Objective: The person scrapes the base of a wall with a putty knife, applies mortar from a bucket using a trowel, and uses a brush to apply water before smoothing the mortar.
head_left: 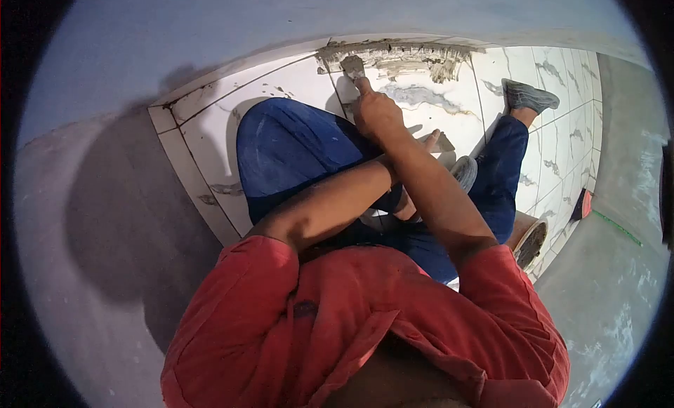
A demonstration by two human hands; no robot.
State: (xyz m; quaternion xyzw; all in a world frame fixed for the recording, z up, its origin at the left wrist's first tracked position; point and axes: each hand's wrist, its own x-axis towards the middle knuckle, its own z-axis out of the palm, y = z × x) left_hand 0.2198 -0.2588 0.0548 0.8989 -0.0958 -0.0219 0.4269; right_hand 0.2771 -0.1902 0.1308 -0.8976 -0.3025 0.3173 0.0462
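While the scraper (353,65) lies at the left end of a smear of grey-brown paste (414,61), close to the foot of the wall (421,15), its long axis runs forward and slightly left from your grip, blade end toward the wall. The smear stretches off to the blade's right, along the wall's base. Your right hand (379,117) is the nearer of the 2: its fingers are wrapped round the handle, which they mostly hide, and the thumb reaches out toward the blade. Your left hand (431,138) sits farther back and to the right, since your forearms cross, the right over the left. Only its fingers show, beside a small greyish flat piece (446,143); I cannot tell whether they grip it. Marbled tiles (207,152) spread beneath both hands. Your bent left knee (274,127) rises left of them, and 1 shoe (530,97) and a crusted container (521,229) are farther right.
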